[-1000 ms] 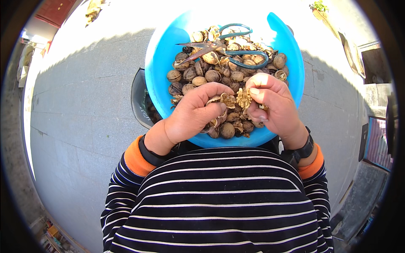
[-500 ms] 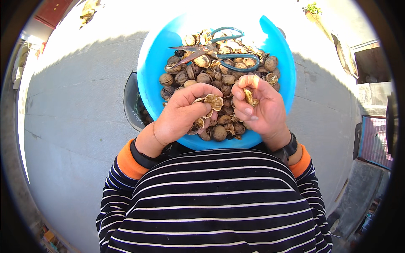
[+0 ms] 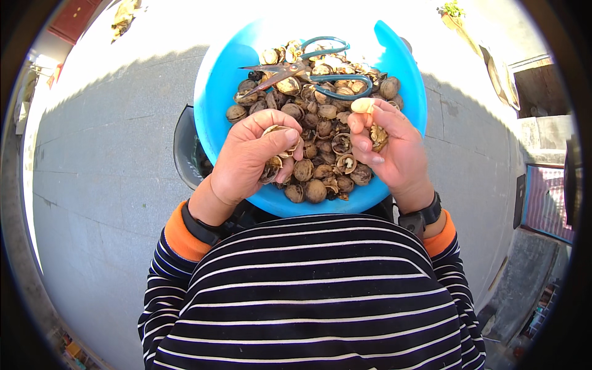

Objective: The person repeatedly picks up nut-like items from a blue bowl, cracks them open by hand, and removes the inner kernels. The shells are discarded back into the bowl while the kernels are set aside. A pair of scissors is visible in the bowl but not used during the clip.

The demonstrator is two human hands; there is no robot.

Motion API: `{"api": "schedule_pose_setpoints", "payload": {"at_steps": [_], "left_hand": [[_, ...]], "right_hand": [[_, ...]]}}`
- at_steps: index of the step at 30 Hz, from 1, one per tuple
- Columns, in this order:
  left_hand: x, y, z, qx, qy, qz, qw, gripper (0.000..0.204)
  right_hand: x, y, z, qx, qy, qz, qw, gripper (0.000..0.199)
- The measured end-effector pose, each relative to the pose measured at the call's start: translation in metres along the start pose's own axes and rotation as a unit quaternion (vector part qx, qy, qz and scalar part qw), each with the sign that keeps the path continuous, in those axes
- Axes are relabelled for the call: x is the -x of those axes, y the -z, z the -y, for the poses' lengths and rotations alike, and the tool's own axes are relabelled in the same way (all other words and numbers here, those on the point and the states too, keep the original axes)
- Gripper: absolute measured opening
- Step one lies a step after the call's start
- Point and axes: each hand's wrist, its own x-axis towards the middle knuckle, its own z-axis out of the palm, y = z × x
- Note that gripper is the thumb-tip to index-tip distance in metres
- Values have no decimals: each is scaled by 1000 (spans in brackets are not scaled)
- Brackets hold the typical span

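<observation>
Work was over a blue basin (image 3: pixel 206 108) of walnuts (image 3: pixel 316 191), close in front of the person's striped top (image 3: pixel 314 277). Left hand (image 3: pixel 250 151) curled over the basin's near left part, thumb across broken shell pieces (image 3: pixel 271 170), grasping them against the fingers. Right hand (image 3: pixel 398 148) level with it, half closed round a pale walnut kernel (image 3: pixel 378 138), its thumb and forefinger raised above.

Main relation: kernel sat within the right hand's fingers, to the right of the shell pieces, a clear gap of basin between the two hands. Right hand was the nearer, having hold of it. Kernel's long axis ran roughly up and down the view, ridged face toward the left hand and camera; fingers covered part of it, so its exact tilt was uncertain. Shell pieces strung out from under the left thumb down toward the left wrist.

Beyond both hands, scissors (image 3: pixel 288 71) lay open on the heap, blades to the left, green handles to the right, long axis across the view. An opened walnut (image 3: pixel 346 164) rested between the hands, nearer the right. Grey bin (image 3: pixel 179 151) stood just left of the basin, on the left hand's side.
</observation>
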Motion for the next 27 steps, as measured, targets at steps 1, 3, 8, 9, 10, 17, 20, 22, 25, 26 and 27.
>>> {"api": "schedule_pose_setpoints", "payload": {"at_steps": [1, 3, 8, 9, 10, 17, 20, 22, 25, 26, 27], "left_hand": [[0, 0, 0, 2, -2, 0, 1000, 11], [-1, -1, 1, -7, -4, 2, 1000, 8], [-1, -2, 0, -43, 2, 3, 999, 7], [-1, -2, 1, -45, 4, 6, 999, 7], [-1, -2, 1, -47, 5, 8, 999, 7], [0, -2, 1, -54, 4, 16, 998, 12], [0, -2, 1, -59, 9, 14, 998, 15], [0, -1, 1, -63, 13, 21, 998, 14], [0, 0, 1, -64, 16, 26, 997, 13], [0, 0, 1, -64, 17, 27, 997, 13], [0, 0, 1, -61, 19, 29, 998, 13]], "right_hand": [[1, 0, 2, 13, -12, -6, 1000, 31], [4, -1, 4, 40, -16, -34, 998, 31], [2, -3, -2, 13, -52, 13, 998, 36], [2, -3, -3, 2, -54, 18, 998, 37], [2, -4, -3, -2, -53, 16, 998, 38], [2, -3, -6, -72, -56, 60, 994, 43], [1, -1, -7, -51, -41, 97, 993, 47], [0, -1, -8, -48, -36, 132, 989, 48], [0, -4, -9, -68, -43, 103, 991, 46], [0, -5, -9, -74, -48, 93, 992, 46], [1, -7, -10, -80, -53, 84, 992, 47]]}}
